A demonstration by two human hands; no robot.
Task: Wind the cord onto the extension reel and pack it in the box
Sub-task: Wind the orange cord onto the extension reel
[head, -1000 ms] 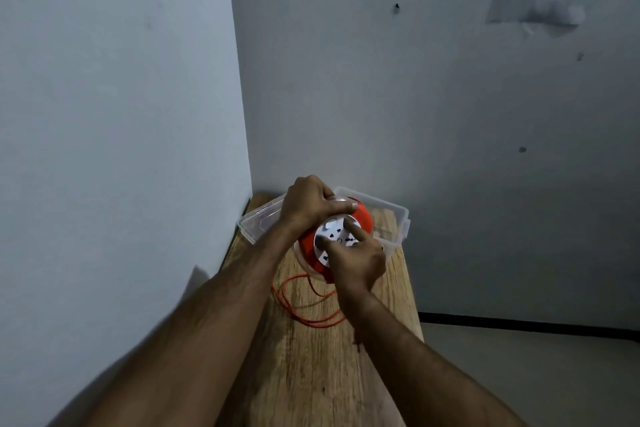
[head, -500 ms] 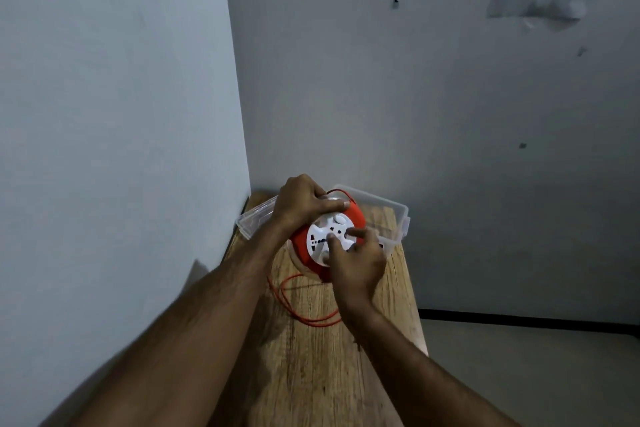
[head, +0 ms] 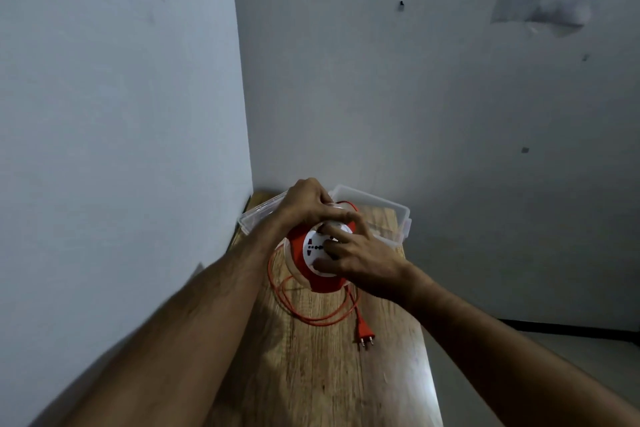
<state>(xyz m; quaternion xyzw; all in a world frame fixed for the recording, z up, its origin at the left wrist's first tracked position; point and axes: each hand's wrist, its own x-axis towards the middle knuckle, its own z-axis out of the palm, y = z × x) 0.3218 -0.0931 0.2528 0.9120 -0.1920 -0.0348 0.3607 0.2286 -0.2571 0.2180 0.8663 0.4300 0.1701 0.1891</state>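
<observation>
Wooden worktop (head: pixel 322 374) in a wall corner. Left hand (head: pixel 304 201) is gripping the reel (head: pixel 313 253); right hand (head: pixel 360 253) is pinching its white face, apparently cranking. Cord (head: pixel 311 317) and plug (head: pixel 363 333) are lying loose nearby; clear box (head: pixel 398 215) is waiting beyond. Winding is unfinished, packing not begun.

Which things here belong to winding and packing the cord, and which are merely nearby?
Part of the job:
- round orange and white plastic extension reel
- thin orange cord with its orange two-pin plug
- clear plastic box
- left hand
- right hand

Just there:
- wooden tabletop
- small dark wall nail
</observation>
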